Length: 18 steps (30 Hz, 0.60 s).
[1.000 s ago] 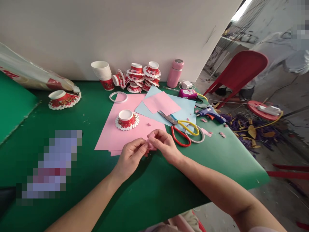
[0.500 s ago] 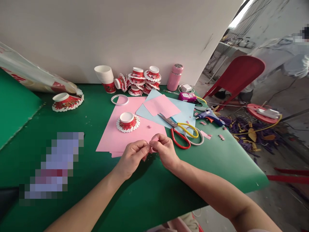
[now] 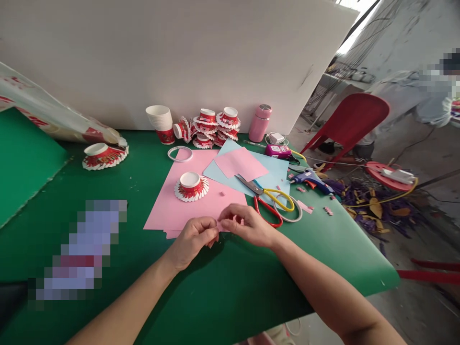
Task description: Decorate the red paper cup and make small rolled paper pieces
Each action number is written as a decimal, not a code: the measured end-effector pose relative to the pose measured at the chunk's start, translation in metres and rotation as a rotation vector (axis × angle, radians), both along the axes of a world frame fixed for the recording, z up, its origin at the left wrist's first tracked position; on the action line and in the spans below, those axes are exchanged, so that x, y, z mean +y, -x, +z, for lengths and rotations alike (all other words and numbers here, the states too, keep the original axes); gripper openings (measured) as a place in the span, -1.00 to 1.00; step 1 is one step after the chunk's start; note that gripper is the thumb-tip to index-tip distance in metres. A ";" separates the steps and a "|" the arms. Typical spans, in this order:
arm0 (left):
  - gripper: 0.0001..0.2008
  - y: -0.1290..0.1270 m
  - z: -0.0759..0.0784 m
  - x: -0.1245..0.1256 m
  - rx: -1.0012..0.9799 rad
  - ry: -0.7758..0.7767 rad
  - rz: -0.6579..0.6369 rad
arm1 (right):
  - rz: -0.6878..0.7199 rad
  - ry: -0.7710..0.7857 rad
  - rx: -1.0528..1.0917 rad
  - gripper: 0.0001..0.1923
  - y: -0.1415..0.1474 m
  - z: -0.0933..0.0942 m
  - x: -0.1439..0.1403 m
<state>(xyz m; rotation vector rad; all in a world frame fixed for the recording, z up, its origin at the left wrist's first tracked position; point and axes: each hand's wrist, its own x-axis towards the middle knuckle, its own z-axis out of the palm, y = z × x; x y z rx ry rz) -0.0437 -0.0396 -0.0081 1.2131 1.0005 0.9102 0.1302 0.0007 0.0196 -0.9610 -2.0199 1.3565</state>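
A small pink paper scrap (image 3: 223,223) is pinched between left hand (image 3: 192,239) and right hand (image 3: 249,225), at the pink paper sheet's (image 3: 179,206) six o'clock edge. One fringed red paper cup (image 3: 191,186) sits finished at twelve o'clock; the scrap's folding looks unfinished.

- Even, soft daylight is admitted from an overexposed opening at 1 o'clock.
- Faint shadows are cast beneath the forearms.
- Edges are bowed by wide-angle distortion.
- Two areas are pixelated.
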 end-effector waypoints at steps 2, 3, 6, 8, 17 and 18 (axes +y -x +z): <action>-0.76 0.001 0.000 -0.001 -0.001 0.004 -0.037 | 0.060 -0.013 -0.077 -0.82 0.001 0.001 -0.004; -0.76 0.002 0.000 -0.001 0.001 0.002 -0.050 | 0.069 -0.022 -0.084 -0.82 0.001 0.001 -0.004; -0.78 0.001 0.002 -0.002 0.050 -0.015 -0.068 | 0.081 -0.046 -0.081 -0.85 0.000 -0.001 -0.003; -0.79 0.000 0.003 -0.002 0.112 -0.035 -0.064 | 0.080 -0.067 -0.083 -0.86 0.000 -0.002 -0.002; -0.78 -0.002 0.005 -0.004 0.128 -0.062 -0.151 | 0.119 -0.065 0.048 -0.91 0.000 -0.008 -0.001; -0.79 -0.001 0.004 -0.003 0.117 -0.060 -0.148 | 0.111 -0.056 0.062 -0.91 -0.002 -0.008 0.000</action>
